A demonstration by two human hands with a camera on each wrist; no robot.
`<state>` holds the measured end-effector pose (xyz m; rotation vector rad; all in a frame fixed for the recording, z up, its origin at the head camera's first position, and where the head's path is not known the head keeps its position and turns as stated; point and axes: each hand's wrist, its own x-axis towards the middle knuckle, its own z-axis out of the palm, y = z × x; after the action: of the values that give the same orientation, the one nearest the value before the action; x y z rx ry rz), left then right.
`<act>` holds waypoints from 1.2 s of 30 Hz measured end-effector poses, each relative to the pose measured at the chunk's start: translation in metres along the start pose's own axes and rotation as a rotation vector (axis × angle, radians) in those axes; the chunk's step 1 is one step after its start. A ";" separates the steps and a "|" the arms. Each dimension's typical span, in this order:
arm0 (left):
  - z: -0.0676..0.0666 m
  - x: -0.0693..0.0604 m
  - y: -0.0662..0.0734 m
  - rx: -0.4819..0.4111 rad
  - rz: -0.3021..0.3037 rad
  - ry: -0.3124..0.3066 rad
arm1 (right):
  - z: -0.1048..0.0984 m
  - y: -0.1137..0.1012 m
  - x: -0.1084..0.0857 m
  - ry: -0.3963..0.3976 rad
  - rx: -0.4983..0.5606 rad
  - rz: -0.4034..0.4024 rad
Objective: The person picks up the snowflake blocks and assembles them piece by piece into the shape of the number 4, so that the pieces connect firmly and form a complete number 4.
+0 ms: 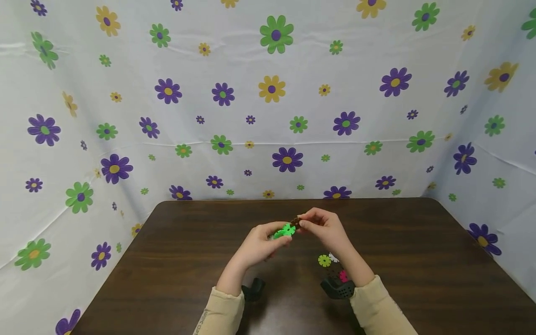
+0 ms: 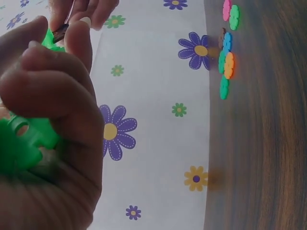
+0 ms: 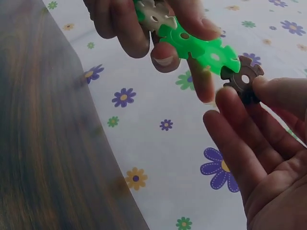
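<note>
My left hand grips a chain of flower-shaped discs above the table; in the right wrist view it shows a whitish disc and bright green discs. At the chain's other end, a brown disc meets the last green one, pinched between thumb and fingers of my right hand. In the left wrist view, green discs lie partly hidden behind the curled fingers of my left hand. Whether the brown disc is slotted into the green one, I cannot tell.
On the dark wooden table, a yellow-green disc, a white disc and a pink disc lie near the right forearm. Several coloured discs appear in the left wrist view. A flower-printed cloth hangs behind.
</note>
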<state>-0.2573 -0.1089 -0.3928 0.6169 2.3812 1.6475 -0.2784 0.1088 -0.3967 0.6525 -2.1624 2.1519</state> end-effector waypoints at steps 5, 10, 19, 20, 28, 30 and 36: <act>0.001 0.000 -0.001 -0.016 -0.016 0.010 | 0.000 0.001 0.000 0.003 -0.050 0.020; 0.000 0.001 -0.002 -0.011 -0.010 0.020 | -0.004 0.000 0.001 -0.012 -0.114 0.028; -0.005 0.000 -0.001 -0.068 -0.019 0.018 | -0.038 0.016 0.005 -0.045 -0.298 0.124; -0.006 0.000 -0.001 -0.066 -0.019 0.013 | -0.043 0.019 0.005 -0.046 -0.330 0.138; -0.008 -0.002 -0.001 -0.026 -0.020 -0.002 | -0.062 0.052 0.003 0.004 -0.731 0.317; -0.008 -0.001 -0.002 -0.015 -0.017 0.002 | -0.063 0.058 0.003 0.004 -0.792 0.351; -0.007 0.000 -0.003 0.018 -0.020 0.013 | -0.067 0.067 0.002 -0.002 -0.868 0.397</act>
<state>-0.2609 -0.1154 -0.3930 0.5853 2.4058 1.6296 -0.3192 0.1697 -0.4568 0.1592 -3.0330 1.0445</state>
